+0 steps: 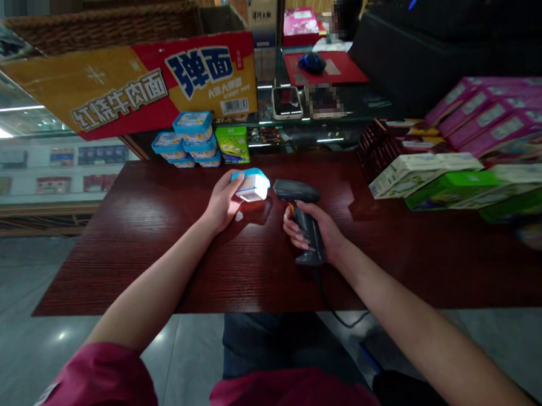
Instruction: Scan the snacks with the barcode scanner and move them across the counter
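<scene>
My left hand [223,202] is closed round a small blue-and-white tub [252,184], tipped on its side a little above the dark red wooden table [166,275]. My right hand [320,234] grips the handle of a dark barcode scanner [301,213], whose head points left at the tub from a few centimetres away. The scanner's cable runs off the table's near edge. A pale spot of light lies on the table just under the tub.
Several matching blue tubs [190,140] are stacked at the table's far edge beside a green box [232,144]. Pink, green and white boxes [472,156] pile up at right. A large yellow-red carton [128,83] leans behind. A person sits at the far counter.
</scene>
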The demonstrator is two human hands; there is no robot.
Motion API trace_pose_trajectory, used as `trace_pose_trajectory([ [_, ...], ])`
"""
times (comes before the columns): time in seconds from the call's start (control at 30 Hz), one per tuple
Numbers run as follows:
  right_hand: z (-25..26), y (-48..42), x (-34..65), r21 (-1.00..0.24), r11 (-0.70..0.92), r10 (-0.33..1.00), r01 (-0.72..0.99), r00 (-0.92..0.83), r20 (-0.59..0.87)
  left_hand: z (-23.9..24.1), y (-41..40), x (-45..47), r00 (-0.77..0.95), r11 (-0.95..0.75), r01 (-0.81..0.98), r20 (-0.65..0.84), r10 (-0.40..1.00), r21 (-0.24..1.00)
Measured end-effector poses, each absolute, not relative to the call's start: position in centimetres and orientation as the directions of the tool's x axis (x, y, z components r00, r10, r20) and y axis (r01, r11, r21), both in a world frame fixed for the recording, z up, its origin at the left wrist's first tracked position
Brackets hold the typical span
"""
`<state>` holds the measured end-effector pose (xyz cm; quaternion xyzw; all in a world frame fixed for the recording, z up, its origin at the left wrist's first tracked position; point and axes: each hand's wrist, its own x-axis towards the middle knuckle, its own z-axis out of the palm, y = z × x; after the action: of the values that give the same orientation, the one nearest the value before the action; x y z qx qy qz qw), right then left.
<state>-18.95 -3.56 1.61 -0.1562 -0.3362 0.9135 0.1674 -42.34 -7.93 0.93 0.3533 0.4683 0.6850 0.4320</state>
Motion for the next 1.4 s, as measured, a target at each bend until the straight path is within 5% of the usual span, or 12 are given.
trace_pose_trajectory([
  [0.13,1.6,-3.5,-18.8,-0.632,-0.746,0.405,-0.208,-0.896,-0.183,1.4,-8.4,-43.1,-0.478,-0.212,-0.104,0.138,0.867,0.972],
  [0.33,1.4,-3.6,-18.7,-0.623,-0.746,0.42,-0.236,-0.892,-0.165,3.3,-10.1,-46.3,-0.661,-0.257,0.471,0.531,0.531,0.844],
  [0.63,0.6,-3.3,-18.9,-0.662,-0.713,0.407,-0.23,-0.905,-0.123,6.0,-10.9,-53.4,-0.663,-0.138,0.737,0.747,0.037,0.661],
  [0.73,0.7,-3.2,-18.9,-0.663,-0.712,0.414,-0.229,-0.9,-0.135,6.2,-9.9,-56.0,-0.622,-0.067,0.778,0.78,0.063,0.625],
  [0.87,1.0,-3.3,-18.7,-0.663,-0.714,0.425,-0.225,-0.892,-0.154,5.5,-8.0,-58.8,-0.57,-0.008,0.805,0.777,0.267,0.593],
  [1.07,1.1,-3.4,-18.6,-0.652,-0.728,0.427,-0.211,-0.884,-0.19,4.3,-7.5,-60.4,-0.379,-0.097,0.863,0.762,0.524,0.496],
  [1.4,1.8,-3.6,-18.5,-0.646,-0.735,0.424,-0.205,-0.883,-0.202,2.8,-8.8,-60.5,-0.549,-0.135,0.737,0.703,0.452,0.662],
])
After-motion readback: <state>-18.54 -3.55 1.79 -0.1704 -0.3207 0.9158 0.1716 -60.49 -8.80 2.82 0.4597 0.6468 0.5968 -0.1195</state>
